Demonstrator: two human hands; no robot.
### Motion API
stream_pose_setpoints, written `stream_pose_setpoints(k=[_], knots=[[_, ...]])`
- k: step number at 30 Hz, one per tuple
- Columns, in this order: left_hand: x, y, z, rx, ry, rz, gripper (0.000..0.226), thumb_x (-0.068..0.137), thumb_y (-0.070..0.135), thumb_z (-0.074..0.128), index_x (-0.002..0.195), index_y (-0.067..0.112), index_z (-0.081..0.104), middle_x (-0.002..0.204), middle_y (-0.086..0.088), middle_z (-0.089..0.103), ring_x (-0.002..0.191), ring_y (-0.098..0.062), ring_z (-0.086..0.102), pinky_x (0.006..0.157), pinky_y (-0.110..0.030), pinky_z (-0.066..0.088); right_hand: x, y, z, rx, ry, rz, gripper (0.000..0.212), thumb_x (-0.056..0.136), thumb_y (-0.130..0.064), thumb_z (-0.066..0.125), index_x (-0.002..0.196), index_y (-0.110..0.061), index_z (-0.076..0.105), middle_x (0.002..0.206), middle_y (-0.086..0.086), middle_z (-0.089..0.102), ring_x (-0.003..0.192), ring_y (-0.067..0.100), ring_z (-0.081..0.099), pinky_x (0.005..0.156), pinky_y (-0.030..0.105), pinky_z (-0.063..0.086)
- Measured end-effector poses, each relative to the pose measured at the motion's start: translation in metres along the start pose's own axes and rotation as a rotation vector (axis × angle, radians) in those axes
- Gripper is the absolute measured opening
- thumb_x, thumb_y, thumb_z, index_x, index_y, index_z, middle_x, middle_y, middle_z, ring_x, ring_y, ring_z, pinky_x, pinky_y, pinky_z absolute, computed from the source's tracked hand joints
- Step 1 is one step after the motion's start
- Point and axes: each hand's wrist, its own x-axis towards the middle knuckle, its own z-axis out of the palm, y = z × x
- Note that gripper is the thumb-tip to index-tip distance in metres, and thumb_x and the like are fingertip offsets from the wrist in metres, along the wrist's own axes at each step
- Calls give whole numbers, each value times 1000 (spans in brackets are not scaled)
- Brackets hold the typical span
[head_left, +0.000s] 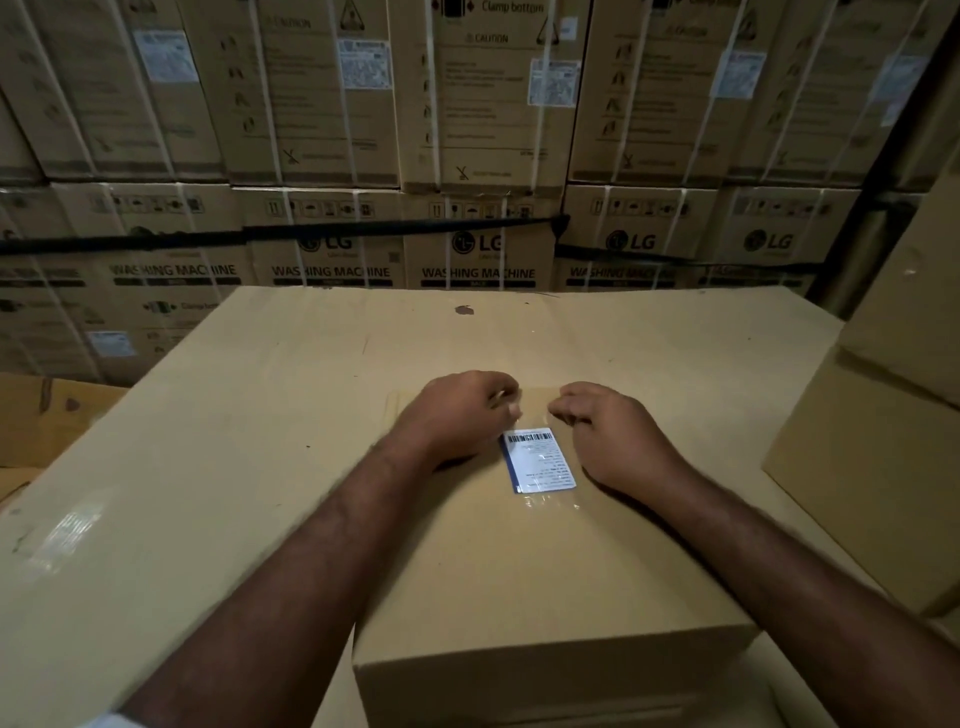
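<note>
Well, the left hand (462, 410) lay on top of the small box (545, 582), with its fingers bent and close together and the tips down on the box top. I could not tell if they pinched the clear tape (550, 503) or only pressed it. Just right of that hand sat the white label (540, 460), under the shiny tape, in the middle of the box top. The right hand (608, 436) lay on the other side of the label with its fingers bent the same way, and I could not tell if it held anything. The small box stood on a big box (208, 426). A hard pull on the tape could tear the label or lift it off. A hard push could make the small box slide away
</note>
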Motion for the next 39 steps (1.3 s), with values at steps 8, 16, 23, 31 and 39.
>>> stream_pose_setpoints(k=[8, 16, 23, 31, 39], knots=[[-1, -4, 0, -81, 4, 9, 30, 94, 34, 58, 122, 32, 68, 122, 5, 71, 111, -18, 62, 99, -38, 50, 9, -21, 10, -34, 100, 145, 26, 86, -27, 65, 73, -5, 68, 79, 11, 67, 79, 29, 63, 68, 38, 52], [-2, -8, 2, -232, -24, -9, 26, 86, 36, 60, 109, 37, 73, 109, 9, 73, 105, -13, 65, 99, -39, 51, 11, -23, 19, 8, 226, 255, 30, 89, -21, 64, 59, -24, 60, 79, -3, 67, 72, 19, 62, 62, 31, 49], [-2, -9, 2, -266, 7, -17, 23, 91, 24, 62, 108, 33, 75, 109, 8, 74, 104, -12, 66, 100, -36, 51, 3, -21, 23, -114, 205, 206, 43, 87, -20, 59, 50, -10, 39, 62, 6, 40, 65, 28, 44, 56, 29, 29], [-4, -6, 0, -268, -13, -34, 30, 84, 32, 58, 109, 34, 74, 112, 8, 74, 106, -13, 65, 99, -39, 52, 3, -24, 22, 17, 230, 218, 22, 85, -15, 57, 77, -19, 77, 92, 0, 70, 86, 20, 62, 73, 34, 54], [-6, -5, -2, -264, -27, -15, 26, 87, 30, 62, 110, 33, 74, 113, 8, 73, 106, -12, 64, 98, -38, 52, 2, -22, 21, 51, 210, 205, 17, 92, -21, 58, 79, -30, 66, 90, -4, 70, 92, 22, 61, 81, 40, 52]])
